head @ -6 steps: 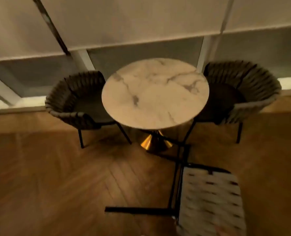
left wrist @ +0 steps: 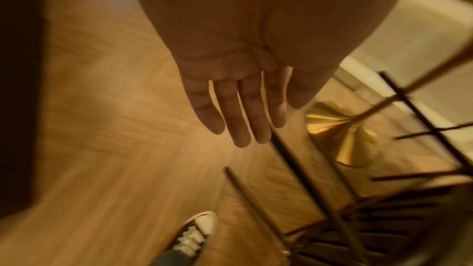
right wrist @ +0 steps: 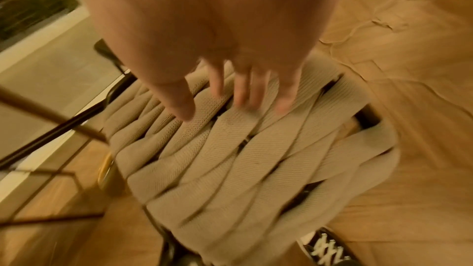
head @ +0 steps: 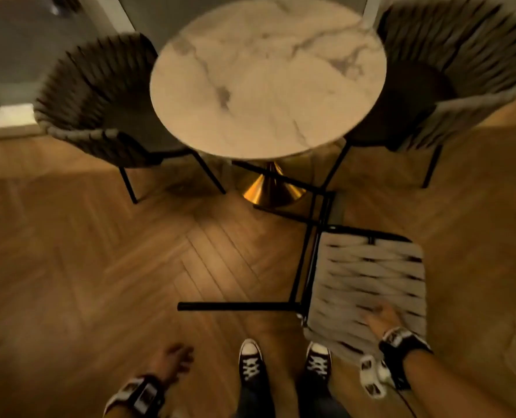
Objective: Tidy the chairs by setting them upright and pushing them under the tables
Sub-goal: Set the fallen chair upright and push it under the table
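Both hands had come into view: the right hand (head: 382,316) reached open over the toppled beige woven-strap chair (head: 368,285) near the round marble desk (head: 265,76); the left hand (head: 172,362) hung empty. Righting and pushing in remained.

Bare floor (head: 99,267) left of toppled chair (head: 368,276); its black legs (head: 235,306) crosswise.

A beige woven-strap chair with thin black metal legs (head: 368,279) lies tipped on the floor beside a round marble table (head: 265,76); two dark woven chairs (head: 99,95) stand upright, tucked in.
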Tool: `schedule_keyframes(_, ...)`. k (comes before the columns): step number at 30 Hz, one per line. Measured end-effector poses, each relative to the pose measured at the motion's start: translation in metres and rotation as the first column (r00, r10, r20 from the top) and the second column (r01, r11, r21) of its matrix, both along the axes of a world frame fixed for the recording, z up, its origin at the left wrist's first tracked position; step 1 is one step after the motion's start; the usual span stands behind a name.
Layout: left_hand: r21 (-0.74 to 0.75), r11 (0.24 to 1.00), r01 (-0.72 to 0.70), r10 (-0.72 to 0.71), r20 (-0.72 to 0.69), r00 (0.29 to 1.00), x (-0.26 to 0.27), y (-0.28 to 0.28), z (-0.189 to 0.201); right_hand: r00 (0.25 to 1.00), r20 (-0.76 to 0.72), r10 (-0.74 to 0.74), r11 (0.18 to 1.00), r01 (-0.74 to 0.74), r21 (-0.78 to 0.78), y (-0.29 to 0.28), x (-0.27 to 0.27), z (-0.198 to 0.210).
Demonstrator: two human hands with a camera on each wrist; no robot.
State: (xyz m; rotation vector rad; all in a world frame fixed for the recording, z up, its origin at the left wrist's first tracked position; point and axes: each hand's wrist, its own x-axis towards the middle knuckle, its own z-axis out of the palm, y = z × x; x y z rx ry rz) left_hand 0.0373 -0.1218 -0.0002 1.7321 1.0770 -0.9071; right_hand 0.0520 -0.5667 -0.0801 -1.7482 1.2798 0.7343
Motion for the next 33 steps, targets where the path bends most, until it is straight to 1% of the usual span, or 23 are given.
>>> schedule_keyframes(1,0.010,0.999,0.048,-0.049,0.021,0.999,0.016,-0.017,-0.005,0.999,-0.002,-0.034,0.999,0.034,-0.038,-0.038,0.020,-0.005)
schedule_keyframes(2,0.016,0.996,0.084,-0.085,0.039,0.996,0.027,-0.031,-0.010,0.997,-0.057,-0.060,0.985,0.050,-0.163,-0.037,0.023,-0.013)
schedule_keyframes(3,0.012,0.994,0.112,-0.113,0.094,0.989,0.042,-0.046,-0.012,0.985,-0.094,-0.147,0.944,0.111,-0.312,-0.043,0.035,-0.004)
schedule_keyframes(4,0.000,0.989,0.151,-0.149,0.144,0.978,0.052,-0.061,-0.015,0.980,-0.046,-0.193,0.905,0.159,-0.395,-0.051,0.040,-0.013)
schedule_keyframes(5,-0.008,0.982,0.188,-0.183,0.187,0.965,0.055,-0.073,-0.020,0.968,-0.060,-0.244,0.879,0.195,-0.435,-0.048,0.038,-0.007)
schedule_keyframes(6,-0.019,0.977,0.210,-0.201,0.231,0.952,0.063,-0.084,-0.018,0.961,-0.037,-0.275,0.845,0.223,-0.485,-0.051,0.040,-0.009)
schedule_keyframes(8,-0.036,0.963,0.267,-0.248,0.273,0.929,0.070,-0.096,-0.019,0.937,0.042,-0.347,0.790,0.316,-0.526,-0.071,0.038,-0.013)
schedule_keyframes(9,-0.035,0.959,0.283,-0.262,0.283,0.923,0.074,-0.103,-0.019,0.927,0.059,-0.371,0.778,0.345,-0.524,-0.083,0.037,-0.013)
schedule_keyframes(10,-0.041,0.955,0.294,-0.272,0.275,0.922,0.077,-0.109,-0.014,0.931,0.074,-0.358,0.795,0.346,-0.499,-0.098,0.032,-0.022)
schedule_keyframes(11,-0.048,0.955,0.292,-0.267,0.285,0.921,0.077,-0.113,-0.016,0.925,0.047,-0.377,0.827,0.359,-0.434,-0.106,0.026,-0.025)
schedule_keyframes(13,-0.065,0.950,0.305,-0.274,0.287,0.918,0.078,-0.121,-0.014,0.915,-0.018,-0.403,0.895,0.390,-0.218,-0.136,0.014,-0.050)
schedule_keyframes(14,-0.066,0.946,0.317,-0.286,0.286,0.915,0.079,-0.126,-0.009,0.914,-0.011,-0.406,0.907,0.401,-0.128,-0.152,0.012,-0.062)
schedule_keyframes(15,-0.073,0.943,0.325,-0.291,0.297,0.910,0.080,-0.128,-0.009,0.929,0.009,-0.370,0.926,0.370,-0.076,-0.156,0.013,-0.061)
schedule_keyframes(16,-0.079,0.939,0.334,-0.300,0.286,0.910,0.080,-0.131,-0.005,0.954,0.017,-0.299,0.953,0.300,-0.038,-0.142,0.017,-0.037)
schedule_keyframes(17,-0.093,0.937,0.336,-0.297,0.290,0.910,0.079,-0.135,-0.002,0.971,0.038,-0.237,0.971,0.238,-0.026,-0.121,0.026,-0.005)
schedule_keyframes(18,-0.101,0.936,0.336,-0.298,0.279,0.913,0.079,-0.137,0.003,0.979,0.076,-0.188,0.982,0.190,-0.023,-0.104,0.033,0.018)
schedule_keyframes(21,-0.132,0.931,0.341,-0.296,0.278,0.914,0.077,-0.142,0.018,0.972,0.209,-0.105,0.993,0.112,-0.023,-0.059,0.033,0.062)
schedule_keyframes(24,-0.156,0.913,0.377,-0.321,0.296,0.900,0.076,-0.145,0.035,0.937,0.348,-0.010,0.999,-0.007,0.045,-0.017,0.032,0.090)
schedule_keyframes(26,-0.140,0.904,0.404,-0.345,0.317,0.883,0.075,-0.146,0.045,0.900,0.434,0.052,0.996,-0.079,0.046,0.014,0.038,0.109)
schedule_keyframes(29,-0.076,0.894,0.441,-0.376,0.410,0.831,0.074,-0.146,0.055,0.866,0.482,0.133,0.983,-0.176,0.046,0.065,0.056,0.143)
schedule_keyframes(30,-0.056,0.899,0.434,-0.369,0.436,0.821,0.074,-0.143,0.058,0.845,0.507,0.167,0.978,-0.209,0.026,0.082,0.062,0.154)
schedule_keyframes(31,-0.058,0.915,0.399,-0.332,0.451,0.828,0.073,-0.140,0.061,0.842,0.506,0.188,0.974,-0.226,0.013,0.098,0.068,0.162)
schedule_keyframes(33,-0.078,0.952,0.295,-0.228,0.461,0.857,0.073,-0.126,0.063,0.806,0.527,0.270,0.956,-0.290,-0.047,0.127,0.080,0.176)
